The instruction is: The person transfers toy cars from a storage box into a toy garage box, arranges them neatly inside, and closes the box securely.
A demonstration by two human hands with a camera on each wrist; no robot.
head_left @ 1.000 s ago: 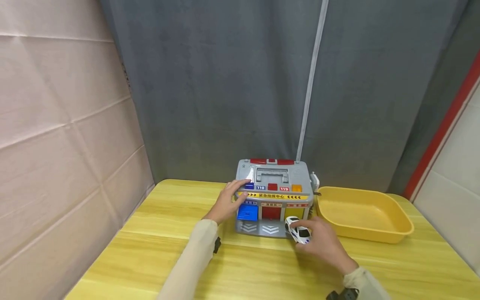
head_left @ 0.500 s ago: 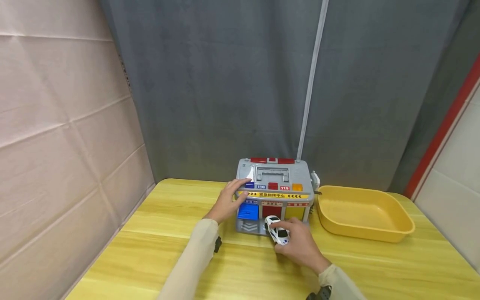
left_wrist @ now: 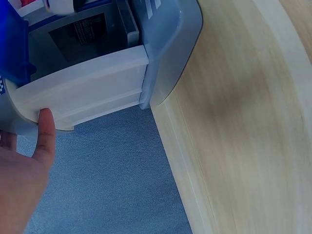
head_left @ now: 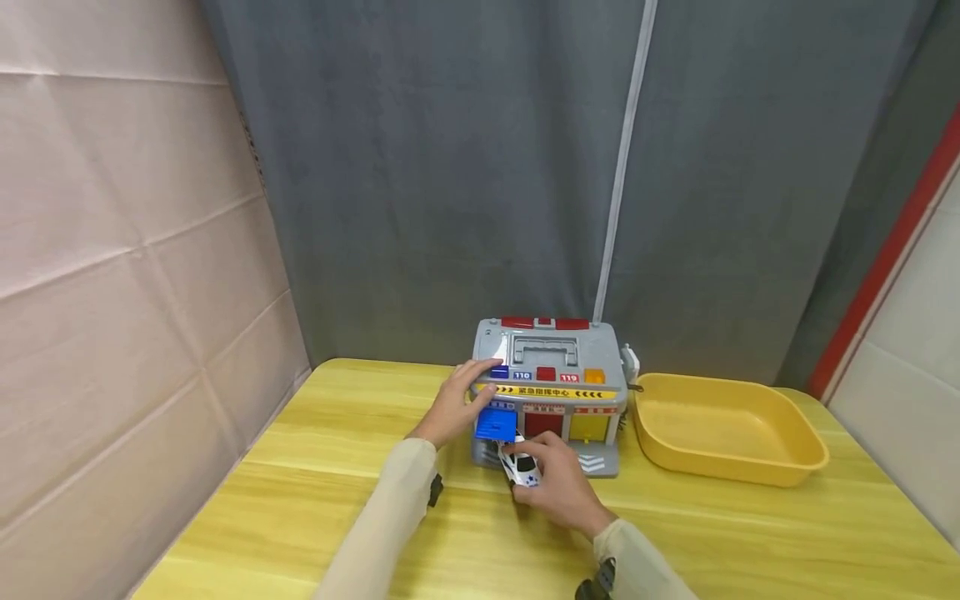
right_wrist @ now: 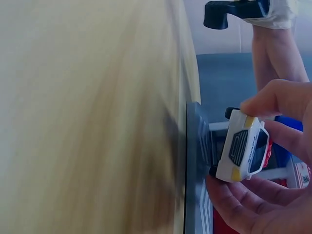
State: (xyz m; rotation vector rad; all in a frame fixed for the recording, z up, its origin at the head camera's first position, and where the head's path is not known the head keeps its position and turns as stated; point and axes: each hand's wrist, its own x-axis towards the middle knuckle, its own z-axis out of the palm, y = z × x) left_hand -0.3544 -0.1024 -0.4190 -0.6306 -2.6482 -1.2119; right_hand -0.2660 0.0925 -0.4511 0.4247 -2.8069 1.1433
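A grey toy garage stands on the table, its blue door raised at the left bay; the red and yellow doors are down. My left hand rests on the garage's left front corner, fingers extended near the blue button. In the left wrist view, one fingertip touches the white side wall. My right hand pinches a white toy police car between thumb and fingers, just in front of the left bay. The right wrist view shows the car's grille end; its other end is partly hidden.
A shallow yellow tray stands on the wooden table right of the garage. Behind the table hangs a grey curtain. A pale cloth wall borders the left side.
My right hand has moved left with the toy police car, from before the yellow door, past the red one, to the blue-door bay. My left hand has stayed in place.
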